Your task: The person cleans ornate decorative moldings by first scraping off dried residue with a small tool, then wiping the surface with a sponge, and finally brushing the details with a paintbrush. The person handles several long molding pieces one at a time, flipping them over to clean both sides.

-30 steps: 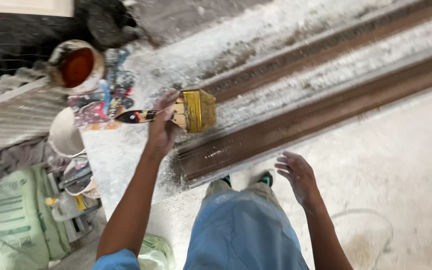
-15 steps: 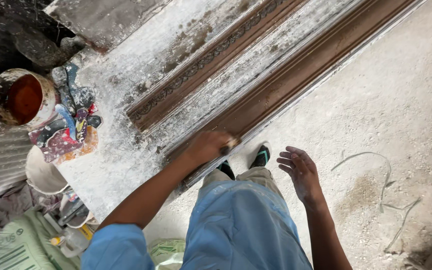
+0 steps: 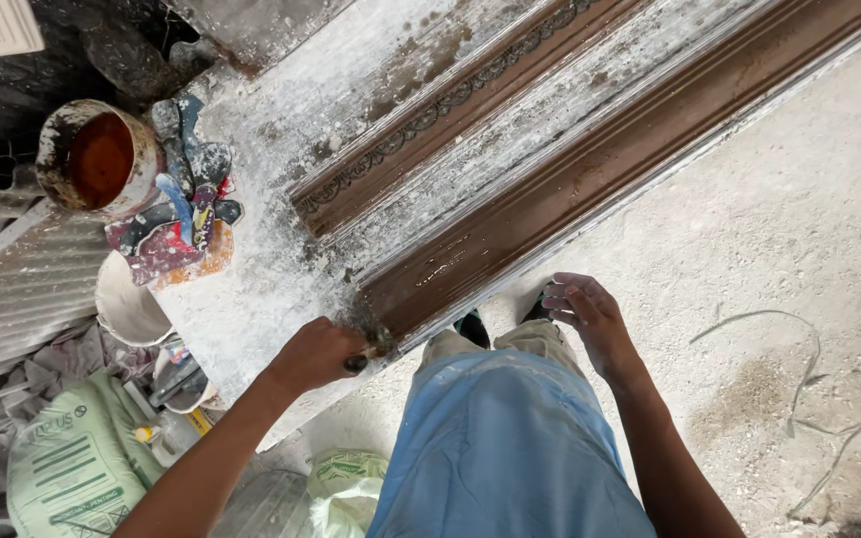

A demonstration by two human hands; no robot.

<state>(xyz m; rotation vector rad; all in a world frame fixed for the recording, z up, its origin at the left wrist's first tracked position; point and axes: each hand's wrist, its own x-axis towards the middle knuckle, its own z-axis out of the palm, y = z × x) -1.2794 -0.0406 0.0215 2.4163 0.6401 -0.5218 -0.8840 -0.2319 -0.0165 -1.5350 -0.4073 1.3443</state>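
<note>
brush [image 3: 363, 357] (mostly hidden) in left hand [image 3: 316, 354], at moulding [image 3: 590, 174] end.

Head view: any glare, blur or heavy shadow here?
Head view: sharp, even daylight; small wet glints on the brown moulding; left hand slightly soft around the brush; top-left corner dark beside the paint can; right hand crisp.

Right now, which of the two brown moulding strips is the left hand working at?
The nearer, plain brown strip, at the white slab's edge. The left hand holds a brush at its lower end. The carved strip lies farther off, untouched; the right hand holds nothing.
</note>
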